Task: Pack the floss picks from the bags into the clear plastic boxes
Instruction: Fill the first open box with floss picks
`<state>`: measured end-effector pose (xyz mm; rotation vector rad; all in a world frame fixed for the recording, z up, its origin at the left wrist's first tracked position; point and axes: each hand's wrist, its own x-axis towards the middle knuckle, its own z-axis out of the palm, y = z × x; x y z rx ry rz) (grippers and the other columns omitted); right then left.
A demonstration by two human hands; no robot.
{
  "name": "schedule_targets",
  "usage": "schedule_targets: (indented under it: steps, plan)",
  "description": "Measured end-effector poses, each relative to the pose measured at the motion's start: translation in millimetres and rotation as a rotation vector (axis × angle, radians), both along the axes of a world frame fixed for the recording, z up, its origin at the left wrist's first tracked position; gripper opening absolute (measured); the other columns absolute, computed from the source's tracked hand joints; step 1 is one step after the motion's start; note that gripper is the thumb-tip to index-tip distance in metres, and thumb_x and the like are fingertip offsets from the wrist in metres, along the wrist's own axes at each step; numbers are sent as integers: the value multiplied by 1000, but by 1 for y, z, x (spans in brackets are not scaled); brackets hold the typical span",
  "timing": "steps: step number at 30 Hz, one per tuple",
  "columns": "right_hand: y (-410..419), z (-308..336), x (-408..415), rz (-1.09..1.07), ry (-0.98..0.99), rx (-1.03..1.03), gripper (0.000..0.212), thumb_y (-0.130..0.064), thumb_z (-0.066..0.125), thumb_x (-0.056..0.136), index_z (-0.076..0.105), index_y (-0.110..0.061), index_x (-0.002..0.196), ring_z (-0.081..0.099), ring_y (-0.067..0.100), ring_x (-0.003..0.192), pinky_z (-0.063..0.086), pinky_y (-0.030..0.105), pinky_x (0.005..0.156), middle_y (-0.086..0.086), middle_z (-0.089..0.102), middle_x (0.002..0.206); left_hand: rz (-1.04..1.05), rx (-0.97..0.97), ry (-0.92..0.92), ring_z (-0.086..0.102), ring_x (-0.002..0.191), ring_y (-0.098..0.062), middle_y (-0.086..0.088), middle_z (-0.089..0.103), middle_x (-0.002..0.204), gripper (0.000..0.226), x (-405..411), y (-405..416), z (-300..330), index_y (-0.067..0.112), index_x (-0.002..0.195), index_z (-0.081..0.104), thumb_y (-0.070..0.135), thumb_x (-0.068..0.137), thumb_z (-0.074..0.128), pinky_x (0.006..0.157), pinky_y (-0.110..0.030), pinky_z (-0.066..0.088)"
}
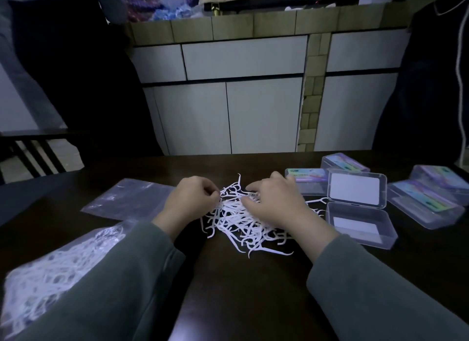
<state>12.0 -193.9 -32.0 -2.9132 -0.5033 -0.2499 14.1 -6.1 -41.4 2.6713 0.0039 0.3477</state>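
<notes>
Nearest you a full bag waits, while your left hand pinches picks and your right hand rakes the pile, fingers loosely curled, toward the open box.

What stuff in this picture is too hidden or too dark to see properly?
All from the head view:
- Left hand fingertips: curled under, so whether they pinch picks is unclear.
- Floss picks under the right hand: covered by it.
- Full bag: cut off by the left edge, partly behind the sleeve.
- Labels on the closed boxes: too small and dim.
- Open box: contents unclear.
</notes>
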Motion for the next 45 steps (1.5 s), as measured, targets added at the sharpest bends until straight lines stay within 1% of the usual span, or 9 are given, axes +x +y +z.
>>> schedule_targets:
  steps: [4, 9, 15, 19, 22, 26, 30, 35, 45]
  plan:
    - [-14, 9, 9, -109, -76, -44, 42, -36, 36, 98, 58, -20, 130, 42, 23, 118, 28, 44, 99, 2, 59, 129, -68, 14, 21, 59, 99, -10, 7, 65, 112, 27, 5, -6, 9, 26, 114, 67, 35, 95, 50, 85, -28, 49]
    - [-12, 9, 15, -157, 1, -176, 27, -26, 38, 94, 63, -16, 97, 43, 24, 109, 29, 45, 94, 5, 64, 110, -126, 177, 172, 47, 121, -21, -1, 48, 133, 45, 10, -21, 1, 27, 133, 55, 47, 97, 40, 102, -37, 41]
    - [-20, 13, 5, 30, 38, -81, 35, -21, 37, 98, 71, -22, 108, 30, 16, 91, 29, 38, 91, 3, 59, 108, -234, 216, 192, 58, 95, -8, 7, 65, 111, 26, 5, -24, 21, 28, 109, 71, 38, 92, 54, 82, -24, 48]
    - [-22, 7, 16, 57, -31, -37, 38, -23, 38, 97, 62, -27, 125, 39, 16, 107, 29, 40, 96, -4, 57, 132, -249, 168, 234, 58, 93, -3, 10, 66, 111, 26, 2, -18, 28, 30, 113, 68, 41, 94, 54, 77, -18, 44]
    - [-19, 6, 18, 45, 50, -127, 45, -21, 35, 98, 48, -24, 141, 38, 19, 116, 27, 44, 101, -1, 50, 141, -269, 163, 267, 50, 116, -10, 9, 51, 133, 38, 4, -20, 26, 31, 131, 56, 42, 94, 53, 99, -30, 43]
    - [-23, 9, 12, 49, 45, -123, 39, -23, 33, 99, 64, -24, 122, 37, 17, 102, 26, 42, 95, 1, 60, 124, -345, 175, 364, 36, 135, -15, 10, 42, 147, 44, 8, -25, 19, 32, 134, 53, 27, 91, 54, 113, -41, 30]
    - [-34, 17, -5, 66, 127, -90, 38, -47, 37, 99, 66, -32, 119, 40, 17, 114, 26, 42, 99, -2, 62, 121, -346, 143, 379, 52, 116, -10, 10, 56, 132, 39, -1, -30, 33, 32, 126, 60, 47, 89, 60, 100, -33, 43]
    - [-52, 34, -25, 44, 244, -80, 71, -71, 57, 78, 48, -37, 140, 35, 20, 134, 29, 39, 106, -10, 50, 141, -383, 242, 497, 49, 125, -14, 12, 52, 136, 79, -14, -34, 54, 35, 133, 53, 60, 62, 78, 103, -36, 43]
    - [-51, 28, -24, 18, 277, 29, 72, -55, 76, 71, 49, -42, 137, 43, 20, 128, 36, 40, 107, -11, 56, 135, -454, 339, 344, 49, 71, 0, 23, 51, 77, 27, -11, -43, 52, 33, 103, 68, 37, 78, 77, 57, -14, 32]
